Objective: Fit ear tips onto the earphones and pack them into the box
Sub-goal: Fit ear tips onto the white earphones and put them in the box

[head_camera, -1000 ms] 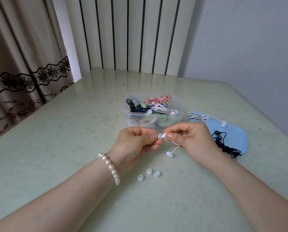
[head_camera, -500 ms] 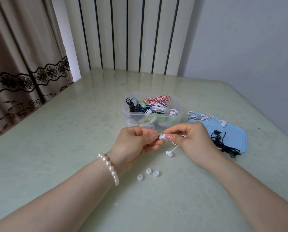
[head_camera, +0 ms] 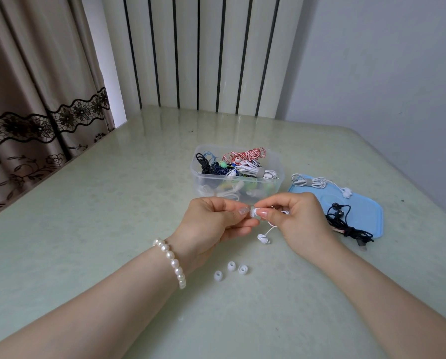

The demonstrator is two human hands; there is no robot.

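Item: white earphones, fitting in hand, centre of frame.

Left hand [head_camera: 211, 224]: fingers curled, thumb and forefinger pinching a small pale piece at the meeting point of the two hands; judged to be an ear tip [head_camera: 253, 211], though it is mostly covered by fingertips.

Right hand [head_camera: 298, 224]: fingers curled, pinching the same point from the right side of the frame; the white earphone cable [head_camera: 268, 230] leaves under this hand and drops to a second earbud [head_camera: 263, 239] hanging just above or on the surface, which of the two cannot be told.

Key relation: the two hands meet thumb to thumb, pressing along a left-right line across the frame. The earbud nozzle is hidden, so seating of the tip cannot be confirmed.

Spare ear tips [head_camera: 231, 270]: three, white, loose on the surface [head_camera: 87, 229], below the hands in the frame and nearest the left wrist.

Box [head_camera: 276, 187]: clear plastic, above the hands in the frame, part filled with coiled earphones of several colours.

Blue lid [head_camera: 372, 211]: right of the box, carrying a bundled white earphone set [head_camera: 312, 182] and a black earphone set [head_camera: 343, 224]; the black cable spills over its lower edge.

Pearl bracelet [head_camera: 171, 259]: on the left wrist.
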